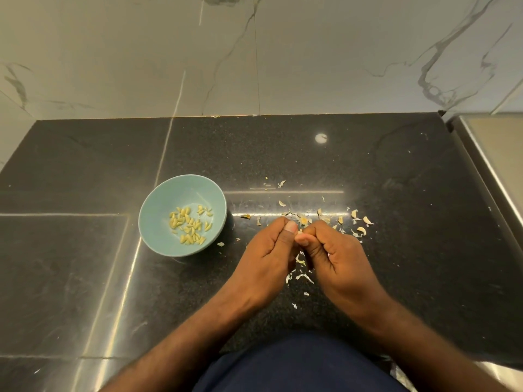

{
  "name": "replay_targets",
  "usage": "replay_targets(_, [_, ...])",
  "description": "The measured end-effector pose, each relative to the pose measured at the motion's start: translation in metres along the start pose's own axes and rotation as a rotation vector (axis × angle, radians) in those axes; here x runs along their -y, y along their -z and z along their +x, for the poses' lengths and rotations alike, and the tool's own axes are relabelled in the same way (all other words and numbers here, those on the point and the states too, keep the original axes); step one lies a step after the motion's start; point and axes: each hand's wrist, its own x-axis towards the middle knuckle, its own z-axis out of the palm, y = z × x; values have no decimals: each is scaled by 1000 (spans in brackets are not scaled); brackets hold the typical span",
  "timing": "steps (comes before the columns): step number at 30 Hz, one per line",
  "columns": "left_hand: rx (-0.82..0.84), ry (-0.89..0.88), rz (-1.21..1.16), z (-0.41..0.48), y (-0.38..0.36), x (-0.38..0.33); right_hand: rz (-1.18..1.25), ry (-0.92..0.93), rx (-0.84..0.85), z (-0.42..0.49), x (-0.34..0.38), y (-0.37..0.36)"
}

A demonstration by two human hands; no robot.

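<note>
**Centre of the black counter: two hands working one small clove**

At mid-frame, just below centre, the left hand (271,247) and the right hand (325,250) meet thumb to thumb above the counter (396,179). Both have their fingers curled inward, and their tips pinch a small pale clove (300,236). Most of the clove is hidden by the fingers, so its state of peeling cannot be told.

Left of the hands, and apart from them, a pale blue bowl (158,199) stands upright on the counter. It holds a loose heap of peeled cloves (190,225), yellowish and lying on its floor.

Papery skins (302,275) are scattered on the counter under and between the wrists, with more flecks just above the fingertips. To the right of the hands, a few unpeeled cloves (366,220) lie near one another.

Across the upper half of the frame runs a veined marble wall (283,52). A steel surface (498,154) borders the counter at the right edge. A dark blue garment (300,366) fills the bottom centre.
</note>
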Motion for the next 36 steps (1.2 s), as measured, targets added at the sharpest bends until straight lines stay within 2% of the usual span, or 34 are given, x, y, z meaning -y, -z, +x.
replay_targets(6, [-47,107,-144,2,-1,2,110,-70,-125,2,12,4])
replay_targets(12, [-107,56,-168,3,5,8,-101,30,-86,0,8,12])
replay_targets(15, [-159,40,-193,4,10,12,-110,23,-11,-1,11,11])
replay_targets(20, [-138,110,-487,1,6,11,85,-94,-156,-1,19,10])
replay_targets(23, [-94,150,-590,0,6,12,109,-136,-178,1,20,12])
replay_targets(30, [-195,8,-369,1,9,19,66,-199,-37,3,23,15])
replay_targets(36, [-166,-121,-167,0,10,21,307,-399,-90,5,27,15])
